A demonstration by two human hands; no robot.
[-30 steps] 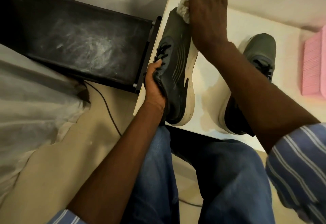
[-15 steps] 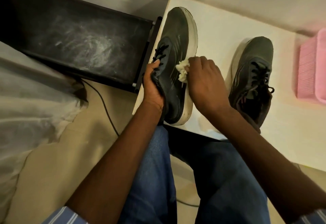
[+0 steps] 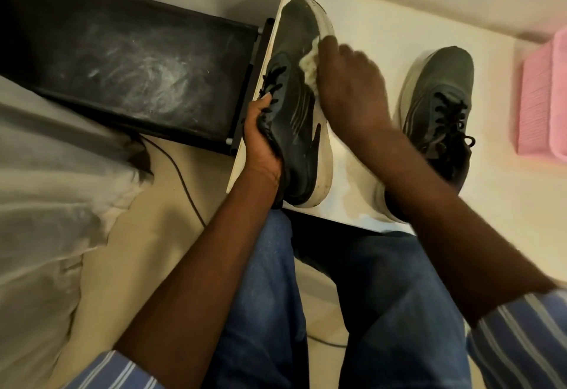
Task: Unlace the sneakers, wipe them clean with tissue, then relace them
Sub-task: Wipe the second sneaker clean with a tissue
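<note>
Gripping left sneaker [image 3: 299, 106] at collar, left hand [image 3: 260, 140] fingers curled tight, shoe tilted on counter [image 3: 368, 29] edge. Right hand [image 3: 349, 88] fingers closed on tissue [image 3: 309, 65], pressed against upper. Second sneaker [image 3: 435, 112] laced, flat on counter, just beside right forearm.

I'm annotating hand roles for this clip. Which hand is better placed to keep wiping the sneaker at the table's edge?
The right hand: it already presses the tissue against the left sneaker. The left hand grips that sneaker's collar, steadying it, so it isn't free.
</note>
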